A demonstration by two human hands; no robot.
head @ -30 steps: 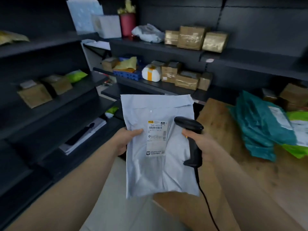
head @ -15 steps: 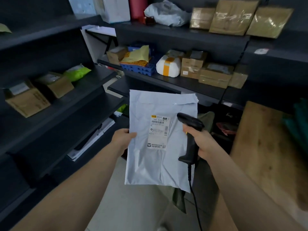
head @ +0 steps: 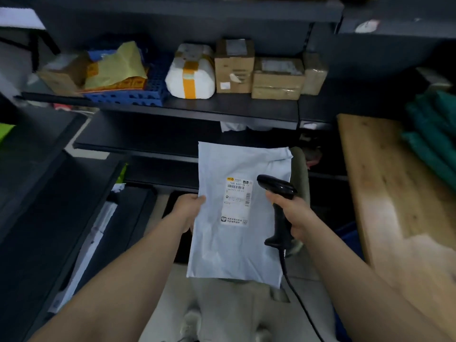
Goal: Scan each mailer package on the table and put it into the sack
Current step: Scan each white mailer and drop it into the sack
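A pale grey mailer package (head: 237, 243) hangs upright in front of me, its white shipping label (head: 238, 201) facing me. My left hand (head: 191, 209) grips its left edge. My right hand (head: 290, 214) is closed around the handle of a black barcode scanner (head: 277, 191), whose head sits just right of the label, in front of the mailer. The scanner's cable drops toward the floor. A grey-green sack (head: 299, 169) shows partly behind the mailer's right edge. Teal mailers (head: 434, 134) lie on the wooden table (head: 385, 183) at the right.
Dark shelving (head: 197, 109) runs along the back and left, holding cardboard boxes (head: 234, 66), a white taped parcel (head: 190, 75) and a blue crate (head: 138, 92). Pale floor (head: 241, 314) lies below my arms. The table edge is close to my right forearm.
My view has swung left and downward, so the table slid to the right edge. Both hands with mailer and scanner dropped lower in view, and the sack came into sight behind the mailer.
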